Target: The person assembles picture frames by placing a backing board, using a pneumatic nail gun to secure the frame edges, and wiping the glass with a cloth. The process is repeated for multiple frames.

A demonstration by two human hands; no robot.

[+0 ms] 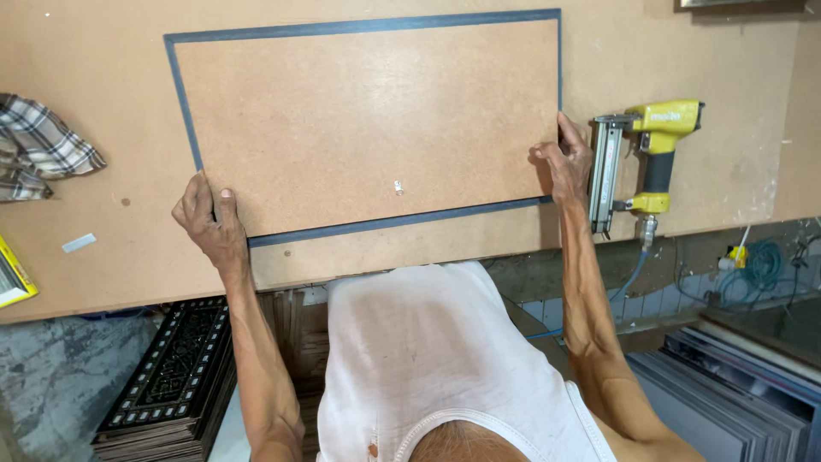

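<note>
Frame (368, 128) lying face down on the worktop (111, 248), its brown backing board up and a dark rim showing along the top, left and lower sides, is gripped at two points: the left hand (209, 218) clamps the near left corner, thumb on the board and fingers wrapped over the edge, while the right hand (566, 162) pinches the right edge near its lower corner. Both hands are closed on the frame, neither spread wide. Handling it well, to my judgement, means keeping the two grips level so the board stays seated inside the rim, and sliding rather than lifting, since the small metal hanger (398, 186) near the lower edge could catch. A yellow pneumatic nailer (650, 158) lies just beside the right hand, so the elbow should keep off its hose (629, 278). A checked cloth (38, 145) sits well apart at the left.
</note>
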